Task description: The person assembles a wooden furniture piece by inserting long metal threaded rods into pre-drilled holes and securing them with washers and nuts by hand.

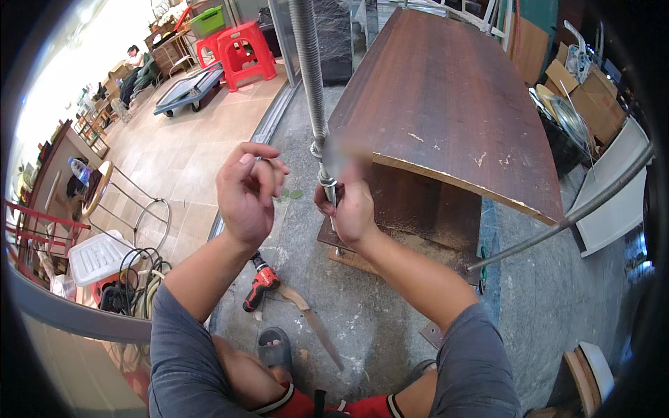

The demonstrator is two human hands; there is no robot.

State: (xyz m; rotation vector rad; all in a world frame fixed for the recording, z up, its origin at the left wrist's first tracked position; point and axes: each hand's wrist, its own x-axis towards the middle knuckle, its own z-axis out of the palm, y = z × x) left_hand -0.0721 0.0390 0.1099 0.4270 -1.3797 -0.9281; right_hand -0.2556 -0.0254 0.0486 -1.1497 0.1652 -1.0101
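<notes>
A ribbed grey metal rod (308, 70) runs down from the top edge, with wire or fittings wrapped about its lower part. My right hand (354, 212) is closed round the slim lower end of this rod. Beside it to the left, my left hand (247, 191) is raised, its fingers curled and the thumb against the index finger. Whatever it may pinch is too small to make out, and it appears apart from the rod. A blurred patch covers the area just above my right hand.
A dark brown wooden panel (446, 90) slopes at the right over another board. On the concrete lie a red and black cordless drill (263, 284) and a wooden-handled saw (317, 327). A bent metal pipe (564, 219) reaches in from the right. Red stools (245, 52) and a trolley (188, 90) stand indoors.
</notes>
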